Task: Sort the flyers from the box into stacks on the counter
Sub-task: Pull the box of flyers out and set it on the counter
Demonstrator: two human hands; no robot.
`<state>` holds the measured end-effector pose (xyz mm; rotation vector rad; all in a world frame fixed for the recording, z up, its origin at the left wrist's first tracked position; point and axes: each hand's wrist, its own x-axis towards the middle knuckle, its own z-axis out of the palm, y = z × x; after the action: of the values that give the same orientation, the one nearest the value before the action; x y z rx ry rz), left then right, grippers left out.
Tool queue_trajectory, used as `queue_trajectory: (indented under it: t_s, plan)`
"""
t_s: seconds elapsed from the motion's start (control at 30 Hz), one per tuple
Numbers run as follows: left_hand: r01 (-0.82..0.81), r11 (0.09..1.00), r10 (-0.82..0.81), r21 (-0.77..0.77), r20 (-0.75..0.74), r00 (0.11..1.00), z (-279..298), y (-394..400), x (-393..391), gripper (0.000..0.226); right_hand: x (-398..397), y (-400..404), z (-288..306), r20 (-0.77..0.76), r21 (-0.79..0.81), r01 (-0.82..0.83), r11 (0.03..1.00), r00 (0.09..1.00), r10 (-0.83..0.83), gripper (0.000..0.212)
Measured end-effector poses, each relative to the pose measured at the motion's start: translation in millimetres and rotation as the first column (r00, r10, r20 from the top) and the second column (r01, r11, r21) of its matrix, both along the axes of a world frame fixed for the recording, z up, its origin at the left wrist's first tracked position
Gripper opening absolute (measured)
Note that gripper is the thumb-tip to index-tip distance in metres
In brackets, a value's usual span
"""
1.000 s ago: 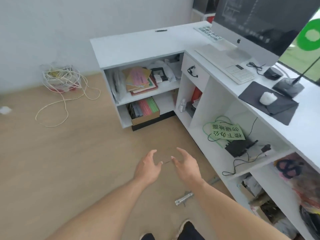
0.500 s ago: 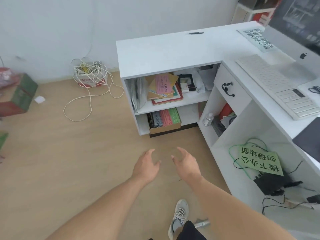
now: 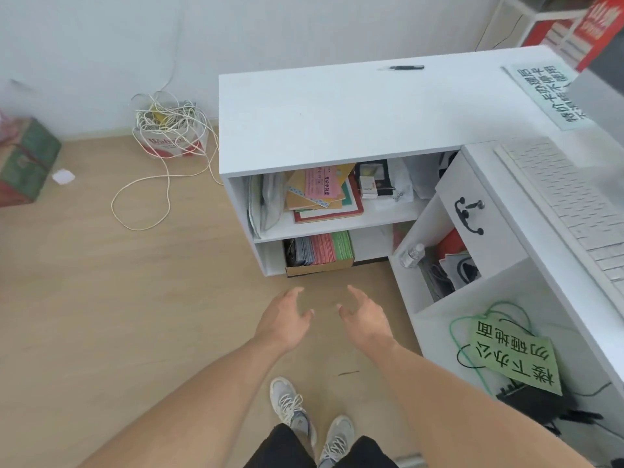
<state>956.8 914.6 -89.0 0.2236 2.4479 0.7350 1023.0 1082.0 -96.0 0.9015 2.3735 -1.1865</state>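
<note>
A cardboard box (image 3: pixel 319 266) sits on the bottom shelf of the white counter (image 3: pixel 337 109). It holds upright flyers (image 3: pixel 322 248) in grey, red and green. My left hand (image 3: pixel 285 319) and my right hand (image 3: pixel 366 320) are stretched out side by side above the floor, just in front of and below the box. Both hands have relaxed, spread fingers and hold nothing. Neither touches the box.
The shelf above the box carries a pile of coloured papers (image 3: pixel 324 194) and small items. A pen (image 3: pixel 405 67), a printed sign (image 3: pixel 543 92) and a keyboard (image 3: pixel 567 204) lie on the counter. Tangled cord (image 3: pixel 169 130) and a green box (image 3: pixel 23 160) are on the floor at left.
The view has shifted left and closer to the shelf unit, so the flyer box is now nearer to my hands. Both hands stay open and empty.
</note>
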Motion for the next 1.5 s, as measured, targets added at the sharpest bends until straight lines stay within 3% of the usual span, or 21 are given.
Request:
queue_trajectory:
  t_s: [0.3,0.43,0.6,0.77,0.93,1.07,1.2,1.27,1.37,1.43,1.5]
  plan:
    - [0.028,0.999,-0.026,-0.022,0.090,0.996,-81.4,27.9,-94.7,0.040,-87.2,34.5,-71.9,0.152,0.073,-0.036,0.997,0.988,0.025,0.050]
    - [0.021,1.000,-0.020,-0.004,0.099,0.995,-155.7,60.1,-139.9,0.038,-140.2,66.6,-147.5,0.176,0.090,-0.019,0.996,0.984,0.002,0.046]
    - [0.053,0.998,-0.052,-0.030,0.043,0.998,-281.0,94.2,-185.5,0.044,-205.7,118.2,-281.0,0.204,0.163,-0.134,0.977,0.974,0.100,0.046]
    - [-0.189,0.980,0.180,-0.067,-0.112,0.977,-403.9,99.0,-234.8,0.057,-257.8,161.3,-405.8,0.074,0.217,-0.131,0.967,0.990,0.117,0.056]
    - [-0.412,0.909,0.399,-0.065,-0.158,0.903,-482.0,92.4,-261.9,0.068,-297.0,182.9,-473.7,-0.007,0.311,-0.045,0.949,0.999,0.050,0.067]
    - [-0.553,0.833,0.553,0.035,-0.117,0.825,-512.0,93.5,-283.1,0.050,-316.1,187.5,-507.1,0.018,0.236,0.060,0.970,0.998,-0.066,0.057]
    - [-0.661,0.750,0.654,-0.009,-0.136,0.744,-515.3,95.2,-307.9,0.043,-330.4,191.6,-529.7,-0.050,0.177,0.217,0.960,0.976,-0.211,0.039]
    - [-0.719,0.695,0.718,0.007,-0.064,0.693,-518.7,92.6,-318.4,0.037,-331.7,191.7,-541.1,-0.090,0.197,0.253,0.947,0.967,-0.240,0.041]
    - [-0.769,0.636,0.771,0.066,0.000,0.637,-524.7,85.7,-328.6,0.008,-329.4,191.1,-551.5,-0.146,0.263,0.287,0.921,0.956,-0.256,0.039]
    - [-0.806,0.583,0.803,0.103,0.077,0.591,-519.2,80.4,-330.2,0.010,-329.8,191.0,-552.5,-0.164,0.262,0.295,0.919,0.952,-0.259,0.040]
    - [-0.795,0.599,0.785,0.095,0.126,0.606,-520.1,75.6,-333.0,0.016,-331.9,192.3,-552.4,-0.168,0.243,0.308,0.920,0.947,-0.272,0.044]
